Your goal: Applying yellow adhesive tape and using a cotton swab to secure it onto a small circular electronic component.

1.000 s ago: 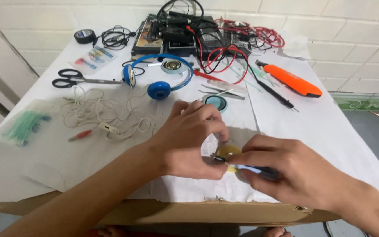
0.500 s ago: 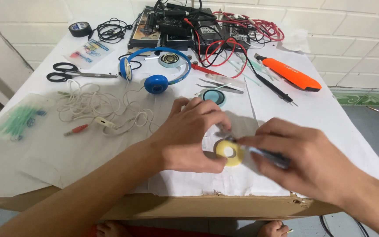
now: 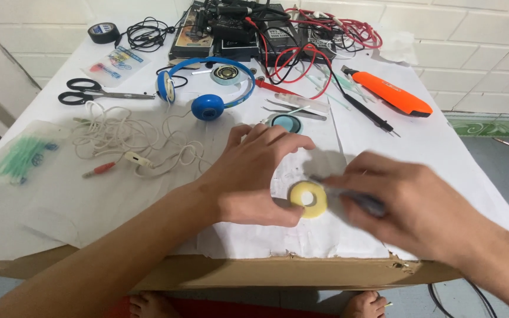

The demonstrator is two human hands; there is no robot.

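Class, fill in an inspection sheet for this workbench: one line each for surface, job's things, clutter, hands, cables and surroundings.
Surface: table covered in white paper, on a torn cardboard edge.
Job's things: yellow foam ring lying flat on the paper; a thin dark tool, blurred.
Clutter: blue headphones, black scissors, orange tool, black tape roll, bag of green swabs.
Hands: left hand touches the ring with its thumb; right hand has the tool in its grip.
Cables: white cord tangled; red leads and black leads at the back.
Surroundings: white tiled wall, grey floor, bare feet under the table.
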